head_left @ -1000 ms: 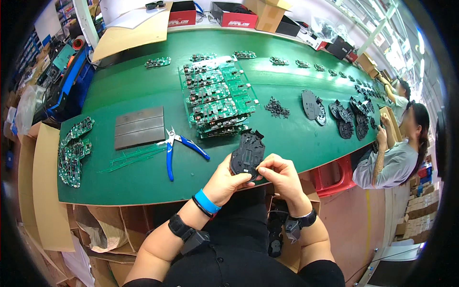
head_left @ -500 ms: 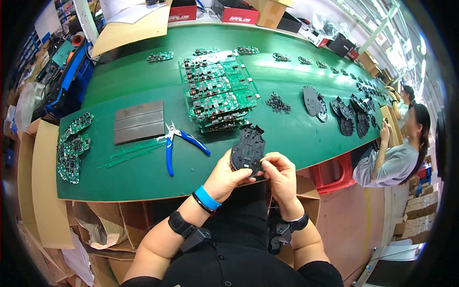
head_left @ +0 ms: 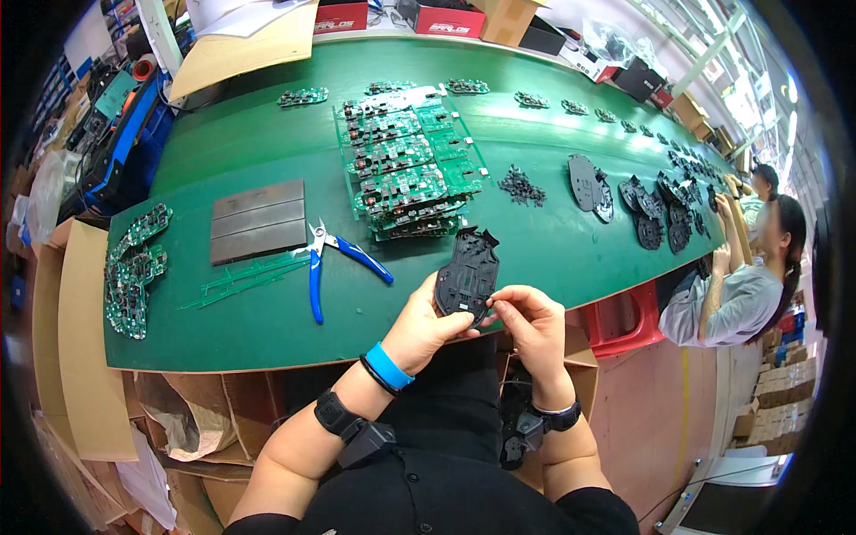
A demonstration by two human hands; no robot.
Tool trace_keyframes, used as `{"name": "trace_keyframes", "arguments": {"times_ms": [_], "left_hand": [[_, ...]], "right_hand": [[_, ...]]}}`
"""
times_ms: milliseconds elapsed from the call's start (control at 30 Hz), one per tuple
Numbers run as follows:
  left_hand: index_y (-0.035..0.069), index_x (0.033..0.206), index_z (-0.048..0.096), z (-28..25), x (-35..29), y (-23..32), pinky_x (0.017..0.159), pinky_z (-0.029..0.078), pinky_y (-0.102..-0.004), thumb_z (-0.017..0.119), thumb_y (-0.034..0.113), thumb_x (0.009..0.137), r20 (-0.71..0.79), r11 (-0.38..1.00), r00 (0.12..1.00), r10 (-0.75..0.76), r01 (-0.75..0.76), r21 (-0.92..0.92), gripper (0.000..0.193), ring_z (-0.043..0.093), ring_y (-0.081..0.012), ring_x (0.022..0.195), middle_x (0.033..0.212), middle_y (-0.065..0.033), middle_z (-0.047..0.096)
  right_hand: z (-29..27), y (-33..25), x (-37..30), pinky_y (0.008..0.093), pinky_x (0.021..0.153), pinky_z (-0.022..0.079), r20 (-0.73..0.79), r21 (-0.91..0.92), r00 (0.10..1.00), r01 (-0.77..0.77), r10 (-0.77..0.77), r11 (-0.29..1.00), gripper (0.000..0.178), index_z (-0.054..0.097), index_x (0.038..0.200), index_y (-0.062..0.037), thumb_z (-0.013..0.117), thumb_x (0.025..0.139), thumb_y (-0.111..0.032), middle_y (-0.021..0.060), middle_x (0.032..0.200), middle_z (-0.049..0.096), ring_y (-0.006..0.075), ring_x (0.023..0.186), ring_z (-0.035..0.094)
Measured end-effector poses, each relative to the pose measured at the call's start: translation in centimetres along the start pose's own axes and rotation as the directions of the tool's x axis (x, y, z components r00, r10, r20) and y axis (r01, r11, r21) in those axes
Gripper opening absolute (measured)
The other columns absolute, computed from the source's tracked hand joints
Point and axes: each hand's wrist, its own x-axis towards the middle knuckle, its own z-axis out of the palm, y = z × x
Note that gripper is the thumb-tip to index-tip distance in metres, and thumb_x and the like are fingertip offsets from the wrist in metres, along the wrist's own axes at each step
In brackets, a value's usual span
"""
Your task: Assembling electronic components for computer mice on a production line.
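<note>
My left hand holds a black plastic mouse shell by its lower end, with the thumb across its inner face. The shell is tilted up above the table's front edge. At its lower right rim, my right hand has thumb and forefinger pinched together; whatever is between them is too small to make out. Beyond the shell lies a stack of green circuit boards. To its right is a small pile of black plastic parts. Blue-handled side cutters lie spread to the left.
Dark grey flat blocks and thin green offcut strips lie left of the cutters. Separate circuit boards sit at the left edge. More black shells lie on the right, near a seated co-worker. A red stool stands below.
My right hand has shifted slightly right, its fingertips still by the shell's rim. The shell is turned a little more upright. On the right, the co-worker's hand has risen.
</note>
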Motion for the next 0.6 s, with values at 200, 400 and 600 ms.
{"name": "trace_keyframes", "arguments": {"times_ms": [200, 400, 600], "left_hand": [[0.007, 0.121, 0.04, 0.1, -0.1, 0.2, 0.07, 0.053, -0.0254, 0.056, 0.003, 0.079, 0.02, 1.0, 1.0, -0.007, 0.007, -0.005, 0.046, 0.062, -0.0146, 0.089, 0.106, -0.0049, 0.057], [0.007, 0.121, 0.04, 0.0, -0.1, 0.1, 0.07, 0.053, -0.0252, 0.057, 0.004, 0.079, 0.021, 1.0, 1.0, 0.002, -0.002, 0.002, 0.045, 0.062, -0.0149, 0.089, 0.106, -0.0052, 0.057], [0.007, 0.121, 0.041, 0.2, -0.1, 0.4, 0.069, 0.053, -0.0241, 0.057, 0.004, 0.079, 0.019, 1.0, 1.0, -0.015, 0.015, 0.007, 0.045, 0.062, -0.0153, 0.089, 0.106, -0.0056, 0.057]], "right_hand": [[0.1, 0.9, 0.5, 0.0193, 0.062, 0.049, 0.027, -0.031, 0.993, 0.117, -0.116, 0.993, 0.008, 0.064, 0.085, 0.0029, 0.059, 0.08, 0.006, 0.0039, 0.089, 0.045, 0.0098, 0.069, 0.055], [0.3, 1.7, 0.4, 0.019, 0.061, 0.047, 0.03, -0.046, 0.992, 0.122, -0.121, 0.991, 0.009, 0.064, 0.089, 0.0025, 0.06, 0.081, 0.004, 0.0043, 0.089, 0.047, 0.0098, 0.068, 0.057], [0.6, 1.2, 0.4, 0.0182, 0.06, 0.048, 0.003, -0.089, 0.989, 0.15, -0.15, 0.985, 0.008, 0.063, 0.087, 0.0036, 0.059, 0.08, 0.007, 0.0043, 0.089, 0.047, 0.0085, 0.068, 0.056]]}}
